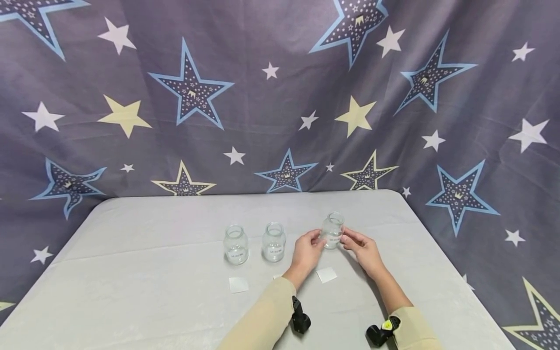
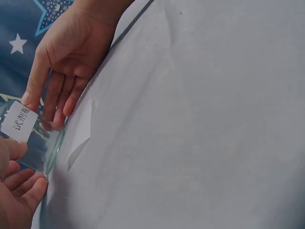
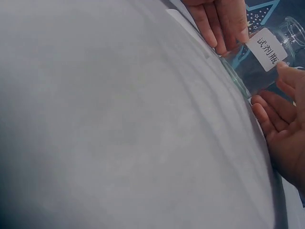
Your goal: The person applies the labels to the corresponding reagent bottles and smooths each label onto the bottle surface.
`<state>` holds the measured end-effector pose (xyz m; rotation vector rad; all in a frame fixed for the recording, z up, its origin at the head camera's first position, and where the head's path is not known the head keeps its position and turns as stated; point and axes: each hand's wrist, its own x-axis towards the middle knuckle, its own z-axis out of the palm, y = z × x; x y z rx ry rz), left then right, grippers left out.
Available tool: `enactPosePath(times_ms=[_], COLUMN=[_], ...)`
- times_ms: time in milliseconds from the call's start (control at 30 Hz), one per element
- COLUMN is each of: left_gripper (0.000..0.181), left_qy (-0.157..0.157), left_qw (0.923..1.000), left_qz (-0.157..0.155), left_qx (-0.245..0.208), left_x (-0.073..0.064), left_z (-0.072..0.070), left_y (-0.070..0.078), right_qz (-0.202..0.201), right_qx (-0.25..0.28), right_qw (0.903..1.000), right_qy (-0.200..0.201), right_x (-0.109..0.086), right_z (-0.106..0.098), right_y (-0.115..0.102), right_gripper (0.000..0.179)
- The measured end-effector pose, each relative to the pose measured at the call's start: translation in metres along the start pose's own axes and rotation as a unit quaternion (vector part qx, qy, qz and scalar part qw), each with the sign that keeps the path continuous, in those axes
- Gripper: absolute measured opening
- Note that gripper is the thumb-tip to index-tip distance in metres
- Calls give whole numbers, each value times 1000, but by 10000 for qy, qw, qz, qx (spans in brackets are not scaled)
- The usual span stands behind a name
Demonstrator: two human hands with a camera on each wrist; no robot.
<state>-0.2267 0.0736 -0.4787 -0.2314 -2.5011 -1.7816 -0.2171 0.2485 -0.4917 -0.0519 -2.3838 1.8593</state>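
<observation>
A clear glass jar (image 1: pixel 333 229) with a white label stands upright between my two hands at the right of the table. My left hand (image 1: pixel 307 250) holds its left side, the thumb at the label's edge. From the right, my right hand (image 1: pixel 364 249) grips the opposite side with thumb and fingers. In the right wrist view the label (image 3: pixel 266 49) shows printed Chinese characters, and the jar's open mouth has no lid. Whether the jar's base touches the cloth cannot be told. Just in front of it lies a white paper card (image 1: pixel 326 274).
Two more labelled, open glass jars, one at far left (image 1: pixel 236 246) and one in the middle (image 1: pixel 274 243), stand on the pale tablecloth (image 1: pixel 131 272). Another white card (image 1: pixel 238 285) lies before the left jar. My left sleeve (image 1: pixel 267 311) mostly covers a third card. A star-patterned curtain (image 1: pixel 245 116) hangs behind.
</observation>
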Motion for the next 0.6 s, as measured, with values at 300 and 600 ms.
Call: enactPosePath(times_ms=[300, 600], left_gripper=[15, 18], left_qy=[-70, -704], left_qw=[10000, 9953], left_qz=[64, 450], left_qx=[12, 493], left_x=[-10, -38], left_z=[-11, -65], left_y=[16, 37], right_qz=[235, 136], right_qx=[-176, -568], right_qw=[9986, 9972], right_qy=[446, 463], right_x=[-1, -6], right_z=[-15, -28], right_y=[-9, -22], right_gripper=[43, 36])
